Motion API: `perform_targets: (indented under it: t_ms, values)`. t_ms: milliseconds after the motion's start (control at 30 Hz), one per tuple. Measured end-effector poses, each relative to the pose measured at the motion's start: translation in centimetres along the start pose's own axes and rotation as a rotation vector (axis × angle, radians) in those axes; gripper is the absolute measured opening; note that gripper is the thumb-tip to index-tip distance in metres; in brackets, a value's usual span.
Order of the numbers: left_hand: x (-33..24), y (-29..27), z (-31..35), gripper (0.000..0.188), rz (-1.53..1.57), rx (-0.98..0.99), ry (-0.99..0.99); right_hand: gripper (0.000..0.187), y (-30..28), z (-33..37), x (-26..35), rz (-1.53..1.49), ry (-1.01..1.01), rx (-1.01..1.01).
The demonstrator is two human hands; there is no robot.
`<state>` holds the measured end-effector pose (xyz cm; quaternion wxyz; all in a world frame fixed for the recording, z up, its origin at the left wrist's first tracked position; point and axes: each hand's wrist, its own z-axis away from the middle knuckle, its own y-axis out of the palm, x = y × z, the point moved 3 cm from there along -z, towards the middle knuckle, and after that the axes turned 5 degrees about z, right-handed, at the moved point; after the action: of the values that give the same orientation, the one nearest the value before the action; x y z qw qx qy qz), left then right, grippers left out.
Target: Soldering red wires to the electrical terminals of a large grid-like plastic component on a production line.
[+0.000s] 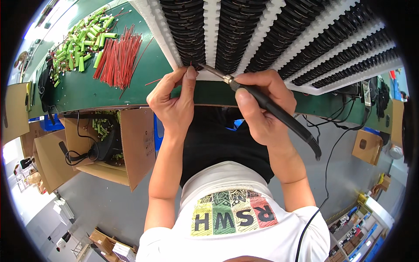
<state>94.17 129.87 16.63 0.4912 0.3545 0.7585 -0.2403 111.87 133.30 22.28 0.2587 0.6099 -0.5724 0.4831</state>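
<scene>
My right hand (267, 102) grips a soldering iron (297, 130) by its black handle, its metal tip pointing up and left. Between thumb and forefinger, my left hand (172, 102) pinches a thin red wire (152, 81), whose free end sticks out to the left. The iron's tip is close beside those fingertips, at the near end of the leftmost row of black ring-shaped parts (187, 32). Whether the tip touches the wire is too small to tell. Rows of these parts fill a white foam tray (210, 35).
On the green table (78, 94) to the left lie a bundle of red wires (118, 61) and a heap of green cylinders (89, 37). Below the table edge stands an open cardboard box (139, 144). The iron's black cable (326, 179) hangs past my right arm.
</scene>
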Motion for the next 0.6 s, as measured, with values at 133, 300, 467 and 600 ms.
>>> perform_targets:
  t_ms: [133,300,467,600]
  values:
    - [0.0,0.0,0.0,0.008,-0.002,0.008,0.005,0.015,-0.6,0.6,0.1,-0.043,-0.002,-0.033]
    - [-0.2,0.1,0.0,0.008,0.000,0.004,0.023,0.016,-0.7,0.9,-0.1,-0.072,0.003,-0.044]
    - [-0.2,0.1,-0.2,0.008,0.031,-0.008,-0.025,0.016,-0.7,1.1,-0.3,-0.088,0.007,-0.057]
    - [-1.2,0.0,-1.0,0.007,-0.180,0.124,0.204,0.016,-0.7,1.1,-0.5,-0.092,0.002,-0.051]
